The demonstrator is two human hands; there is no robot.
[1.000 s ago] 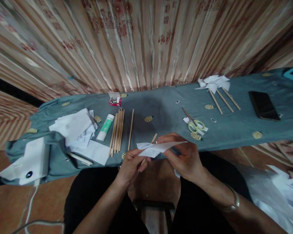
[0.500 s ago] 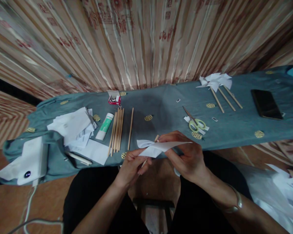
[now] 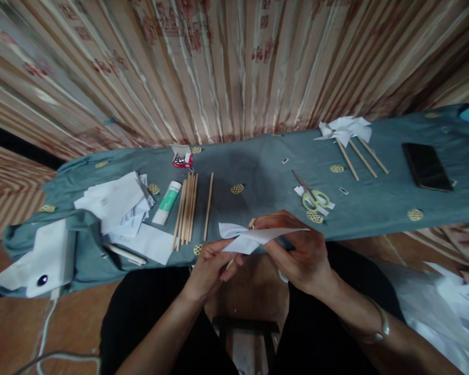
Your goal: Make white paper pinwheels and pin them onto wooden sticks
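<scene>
Between my two hands is a white paper pinwheel (image 3: 245,242) with a thin wooden stick (image 3: 230,262) behind it. My left hand (image 3: 211,265) is closed around the stick, under the paper's left side. The fingers of my right hand (image 3: 297,247) are bent at the stick's upper end and the pinwheel's right blade, gripping there; a small shiny point shows near the stick's tip. The paper hides part of the stick and some fingertips. Just beyond my left hand, a single wooden stick (image 3: 208,207) lies apart from a row of several sticks (image 3: 186,208).
Green-handled scissors (image 3: 312,195) lie on paper scraps. Finished pinwheels (image 3: 346,129) and a black phone (image 3: 427,166) rest at the right. Leftward are a red box of metal pins (image 3: 182,158), a glue stick (image 3: 167,203), stacked paper (image 3: 115,200), a pen (image 3: 125,254) and a white device (image 3: 50,258).
Almost nothing differs. Both hands keep their hold on the pinwheel and stick, and the view has shifted very slightly.
</scene>
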